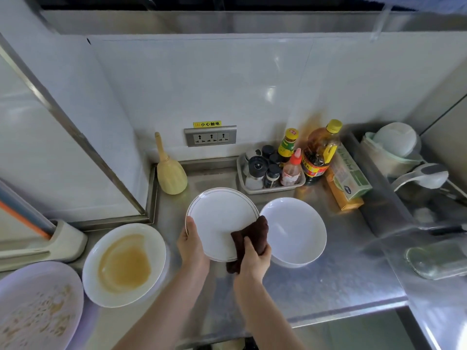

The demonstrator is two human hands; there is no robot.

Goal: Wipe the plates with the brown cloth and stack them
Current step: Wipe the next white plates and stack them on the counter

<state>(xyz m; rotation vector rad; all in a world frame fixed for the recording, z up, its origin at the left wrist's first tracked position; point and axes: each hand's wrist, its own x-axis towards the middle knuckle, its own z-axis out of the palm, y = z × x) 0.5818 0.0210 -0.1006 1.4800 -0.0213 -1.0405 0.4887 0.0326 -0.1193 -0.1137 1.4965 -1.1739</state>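
My left hand [190,242] grips one tilted white plate [219,218], face toward me; my right hand [254,258] clutches the brown cloth [249,236] against it. Three more dishes: clean bowl [294,232], two dirty plates [123,265].

Glossy plate [219,218], fuzzy brown cloth [249,238], brushed-steel counter [328,281]

held plate [222,218] lies between soiled plate [123,263] left, bowl [294,231] right
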